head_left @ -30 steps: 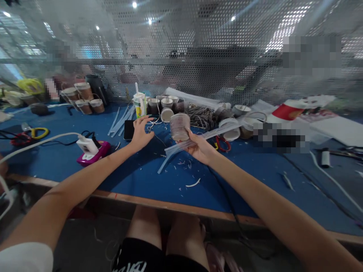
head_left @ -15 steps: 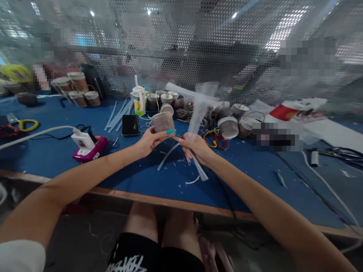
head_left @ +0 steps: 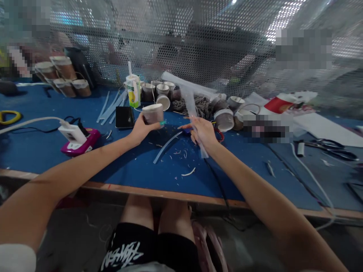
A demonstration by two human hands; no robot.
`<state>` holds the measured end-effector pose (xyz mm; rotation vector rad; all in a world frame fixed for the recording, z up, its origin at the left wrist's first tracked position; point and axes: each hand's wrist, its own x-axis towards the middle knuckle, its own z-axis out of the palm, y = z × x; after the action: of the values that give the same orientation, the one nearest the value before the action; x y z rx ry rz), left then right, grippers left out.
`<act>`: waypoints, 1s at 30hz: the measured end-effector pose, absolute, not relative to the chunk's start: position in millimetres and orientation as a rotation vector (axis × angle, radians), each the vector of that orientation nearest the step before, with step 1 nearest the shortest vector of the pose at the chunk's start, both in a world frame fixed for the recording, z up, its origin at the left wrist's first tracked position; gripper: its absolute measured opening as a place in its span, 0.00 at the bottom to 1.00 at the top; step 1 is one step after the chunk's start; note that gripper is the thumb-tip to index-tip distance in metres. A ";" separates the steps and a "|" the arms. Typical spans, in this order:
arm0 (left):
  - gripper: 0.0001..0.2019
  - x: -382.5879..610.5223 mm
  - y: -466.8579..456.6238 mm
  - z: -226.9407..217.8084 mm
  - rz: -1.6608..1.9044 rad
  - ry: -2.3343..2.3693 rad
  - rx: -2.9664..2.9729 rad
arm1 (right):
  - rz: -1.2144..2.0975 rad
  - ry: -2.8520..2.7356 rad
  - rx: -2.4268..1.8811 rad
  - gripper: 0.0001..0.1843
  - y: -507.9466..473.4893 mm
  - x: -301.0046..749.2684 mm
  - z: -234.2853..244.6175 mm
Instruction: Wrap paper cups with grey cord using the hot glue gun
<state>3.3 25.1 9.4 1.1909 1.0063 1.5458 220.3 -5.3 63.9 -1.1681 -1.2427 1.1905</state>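
Note:
In my left hand (head_left: 141, 130) is a small cup (head_left: 153, 115) with a white rim and brownish sides, held above the table, nearly upright. The fingers wrap its left side and the thumb, with a green nail, lies along the front. My right hand (head_left: 204, 130) is to the right of the cup, apart from it. Its fingers close on a long translucent strip (head_left: 188, 100), which looks like a glue stick and sticks out above and below the hand. Something dark blue shows under the index finger, too hidden to name. A black cord (head_left: 214, 175) runs from below this hand over the table edge.
Behind are a drink carton (head_left: 133, 90), a pile of grey cord (head_left: 195, 105) and several similar cups (head_left: 224, 119). To the left are a phone (head_left: 124, 117), loose strips (head_left: 115, 107) and a purple power strip (head_left: 85, 142). Scissors (head_left: 334, 147) lie at right; scraps (head_left: 181, 155) lie in front.
My hands have moved apart; the right fingers were at the cup's lower edge before. The cup has turned more upright, and the strip in my right hand leans further left. The view has shifted slightly.

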 end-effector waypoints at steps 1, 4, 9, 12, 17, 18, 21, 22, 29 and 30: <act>0.27 3.3 25.2 10.7 1.526 0.946 1.109 | 1.210 -1.263 -1.220 0.09 -5.6 219.8 63.2; 0.15 4.1 23.8 16.7 1.435 0.741 0.844 | 1.360 -1.340 -1.301 0.08 -9.3 215.3 59.6; 0.22 0.8 17.8 29.8 1.239 0.506 0.537 | 1.476 -1.674 -1.079 0.17 -19.7 210.2 64.5; 0.23 -4.8 16.3 31.4 1.175 0.390 0.532 | 0.834 -1.980 -1.272 0.22 -17.5 222.4 79.3; 0.12 -8.8 19.7 19.2 1.148 0.357 0.616 | -0.100 -2.101 -1.957 0.29 -9.1 256.2 94.4; 0.14 -8.2 19.6 16.7 1.126 0.358 0.645 | -0.116 -2.135 -2.040 0.33 -8.8 260.6 92.2; 0.23 -4.7 15.5 12.9 1.020 0.339 0.772 | -0.008 -2.294 -2.072 0.38 -11.0 264.3 79.8; 0.25 -3.5 13.5 13.0 0.983 0.338 0.809 | 0.015 -2.339 -2.051 0.35 -12.6 262.9 75.9; 0.31 -3.3 9.8 18.7 0.950 0.487 0.872 | -0.007 -2.500 -2.068 0.24 -24.8 243.8 75.3; 0.31 -4.0 10.9 18.8 0.958 0.503 0.871 | -0.019 -2.495 -2.094 0.25 -25.7 241.9 76.0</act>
<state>-4.0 10.9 18.8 0.8710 0.5028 0.9577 241.9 -25.7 76.0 -2.0943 -2.4952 -0.0188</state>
